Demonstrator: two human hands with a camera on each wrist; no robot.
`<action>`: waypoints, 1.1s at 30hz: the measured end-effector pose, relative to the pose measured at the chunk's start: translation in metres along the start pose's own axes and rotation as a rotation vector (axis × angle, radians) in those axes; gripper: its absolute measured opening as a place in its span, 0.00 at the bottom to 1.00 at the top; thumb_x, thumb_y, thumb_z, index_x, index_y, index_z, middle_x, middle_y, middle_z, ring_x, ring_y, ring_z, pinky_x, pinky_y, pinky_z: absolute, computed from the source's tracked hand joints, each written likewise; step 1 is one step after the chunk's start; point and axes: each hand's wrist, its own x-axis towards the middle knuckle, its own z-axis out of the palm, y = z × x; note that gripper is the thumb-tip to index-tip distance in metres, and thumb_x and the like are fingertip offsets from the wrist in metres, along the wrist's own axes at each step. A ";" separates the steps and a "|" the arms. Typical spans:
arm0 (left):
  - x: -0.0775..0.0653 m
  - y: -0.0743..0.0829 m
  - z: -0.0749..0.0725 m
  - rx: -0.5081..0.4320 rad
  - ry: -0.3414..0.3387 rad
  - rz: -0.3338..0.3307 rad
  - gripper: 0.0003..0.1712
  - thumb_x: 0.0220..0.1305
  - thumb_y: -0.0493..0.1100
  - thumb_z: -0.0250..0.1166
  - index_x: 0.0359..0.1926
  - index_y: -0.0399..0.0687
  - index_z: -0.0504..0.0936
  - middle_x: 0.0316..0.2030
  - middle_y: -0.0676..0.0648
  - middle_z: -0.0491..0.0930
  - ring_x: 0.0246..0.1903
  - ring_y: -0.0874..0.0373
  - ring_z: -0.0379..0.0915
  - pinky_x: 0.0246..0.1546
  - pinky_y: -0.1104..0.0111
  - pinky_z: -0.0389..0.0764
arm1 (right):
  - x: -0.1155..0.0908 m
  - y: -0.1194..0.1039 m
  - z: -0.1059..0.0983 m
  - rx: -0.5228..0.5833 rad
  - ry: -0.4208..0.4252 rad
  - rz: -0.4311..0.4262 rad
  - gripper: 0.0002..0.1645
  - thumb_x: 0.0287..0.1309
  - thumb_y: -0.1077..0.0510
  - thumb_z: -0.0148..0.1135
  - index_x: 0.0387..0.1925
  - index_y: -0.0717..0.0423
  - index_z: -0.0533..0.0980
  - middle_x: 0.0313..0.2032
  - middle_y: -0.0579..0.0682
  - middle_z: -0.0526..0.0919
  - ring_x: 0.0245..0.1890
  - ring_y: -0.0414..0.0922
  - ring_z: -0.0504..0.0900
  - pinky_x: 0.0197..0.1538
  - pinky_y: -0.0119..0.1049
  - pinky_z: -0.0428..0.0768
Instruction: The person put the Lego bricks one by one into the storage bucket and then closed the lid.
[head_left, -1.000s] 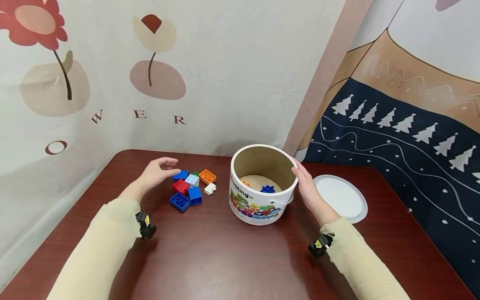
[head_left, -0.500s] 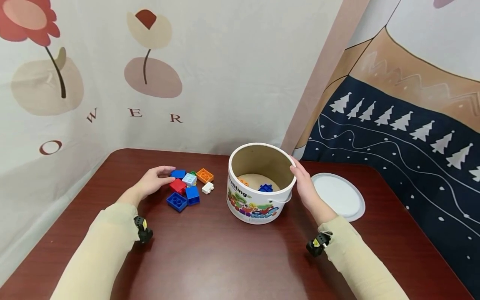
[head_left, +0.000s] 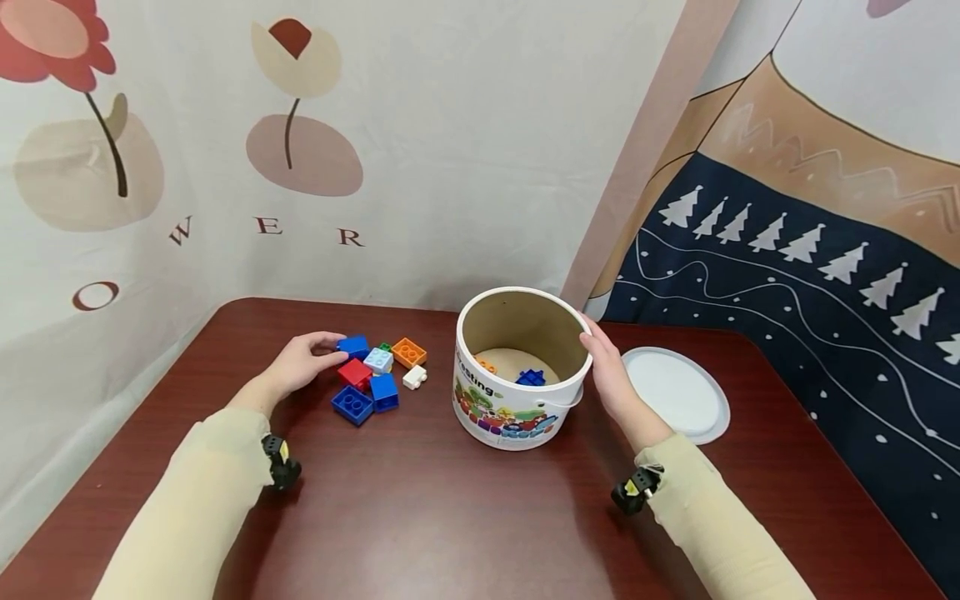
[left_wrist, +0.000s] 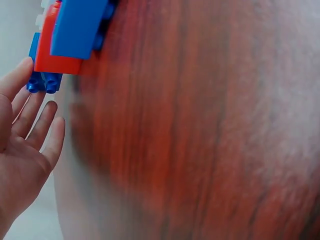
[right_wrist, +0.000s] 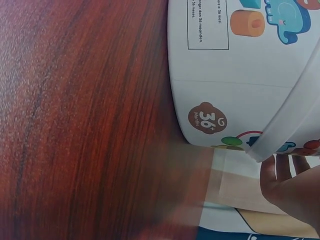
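Note:
My left hand [head_left: 302,364] is at the left edge of a small pile of toy building blocks, pinching a blue block [head_left: 353,347] between thumb and fingers. In the left wrist view, that blue block [left_wrist: 44,81] shows its studs near the fingertips, partly behind a red block [left_wrist: 59,65]. My right hand [head_left: 611,371] holds the right side of a white toy bucket [head_left: 510,412], with the thumb by the rim. An orange piece and a blue piece [head_left: 531,377] lie inside the bucket. Printed pictures and a carrying handle [right_wrist: 287,107] show on its side in the right wrist view.
Around the pile lie a red block [head_left: 355,373], a light blue block [head_left: 378,360], an orange block [head_left: 409,352], a white piece [head_left: 415,377] and other blue blocks. A white round lid [head_left: 678,392] rests right of the bucket. Printed curtains stand behind the brown table [head_left: 450,517].
My left hand has come down to the pile and closed on the blue block, which has shifted and tilted slightly. The right hand stays on the bucket. The head view has shifted slightly.

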 end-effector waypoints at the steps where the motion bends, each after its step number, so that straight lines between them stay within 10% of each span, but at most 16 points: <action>1: 0.000 0.001 -0.002 0.004 0.000 0.000 0.31 0.66 0.51 0.57 0.63 0.36 0.66 0.57 0.30 0.69 0.56 0.37 0.66 0.58 0.47 0.70 | 0.000 0.000 0.000 0.001 0.000 0.000 0.29 0.71 0.56 0.33 0.70 0.56 0.54 0.71 0.57 0.55 0.71 0.53 0.51 0.72 0.54 0.46; 33: 0.001 0.112 -0.026 -0.033 -0.051 0.173 0.27 0.66 0.51 0.56 0.62 0.44 0.69 0.59 0.37 0.71 0.61 0.43 0.67 0.60 0.50 0.69 | -0.001 -0.002 0.000 -0.006 0.002 0.021 0.29 0.71 0.55 0.33 0.70 0.54 0.54 0.71 0.57 0.54 0.71 0.53 0.51 0.72 0.54 0.46</action>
